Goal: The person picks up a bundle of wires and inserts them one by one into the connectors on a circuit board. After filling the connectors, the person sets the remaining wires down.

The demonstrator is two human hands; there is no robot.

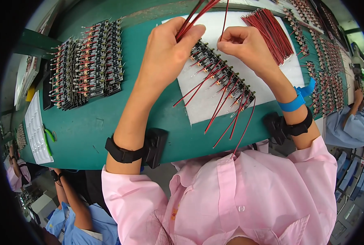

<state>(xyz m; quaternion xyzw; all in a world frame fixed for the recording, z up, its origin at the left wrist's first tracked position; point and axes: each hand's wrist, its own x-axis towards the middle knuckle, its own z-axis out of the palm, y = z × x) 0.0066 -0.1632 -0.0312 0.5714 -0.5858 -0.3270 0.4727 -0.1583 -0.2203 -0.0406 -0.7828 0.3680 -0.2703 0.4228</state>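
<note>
My left hand (pixel 164 53) is closed around a bundle of red and black wires (pixel 196 14) that runs up past the thumb. To its right, my right hand (pixel 247 45) pinches a single dark red wire (pixel 225 20) between thumb and fingertips. Below and between both hands, a row of small black circuit boards (pixel 224 74) lies slanted on a white foam sheet (pixel 196 113). Several red and black leads trail from the boards toward me. A thick pile of cut red and black wires (pixel 269 37) rests on the sheet beyond my right hand.
Stacked boards with short red leads (pixel 96 61) stand at the left of the green table (pixel 84 134). Green-handled cutters (pixel 49 134) lie by a white tray (pixel 36 126). Rows of small round parts (pixel 327 69) fill the right side. Co-workers in blue sit on both sides.
</note>
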